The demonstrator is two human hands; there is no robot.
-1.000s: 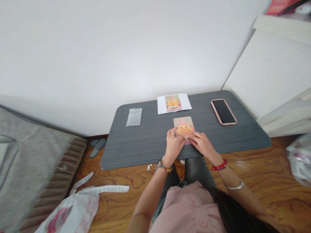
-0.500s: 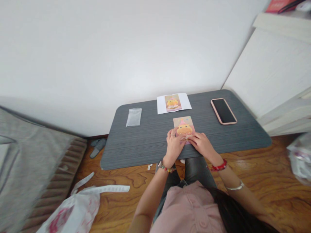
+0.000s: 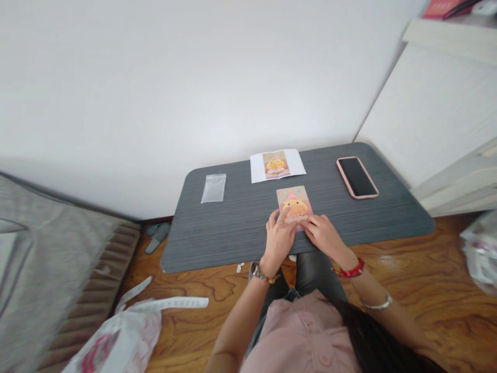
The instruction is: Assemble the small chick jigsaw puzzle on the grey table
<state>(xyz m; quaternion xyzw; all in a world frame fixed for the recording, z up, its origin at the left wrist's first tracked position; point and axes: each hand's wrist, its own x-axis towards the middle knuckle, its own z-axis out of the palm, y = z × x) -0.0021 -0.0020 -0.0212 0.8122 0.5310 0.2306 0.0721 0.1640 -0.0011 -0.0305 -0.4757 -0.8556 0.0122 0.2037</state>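
Observation:
A picture card (image 3: 293, 203) showing a yellow character with a pink party hat lies flat on the dark grey table (image 3: 209, 233). My left hand (image 3: 278, 233) rests over its lower left, the fingers spread apart and the thumb reaching toward the card's lower middle. On the lower right, my right hand (image 3: 320, 232) presses its closed fingertips down near that thumb. Whatever lies under the right fingertips is too small to make out. Behind the card is a creased white sheet (image 3: 297, 161) printed with a similar picture.
A phone in a pink case (image 3: 357, 178) lies at the table's right. At the left is a clear plastic bag (image 3: 213, 188). White bags (image 3: 128, 331) and slippers (image 3: 157, 235) are on the wooden floor. A white cabinet (image 3: 446, 114) stands at the right.
My left fingers have lifted and spread, and the left hand has drawn slightly away from the right fingertips. More of the card's lower part shows. My right hand has hardly moved.

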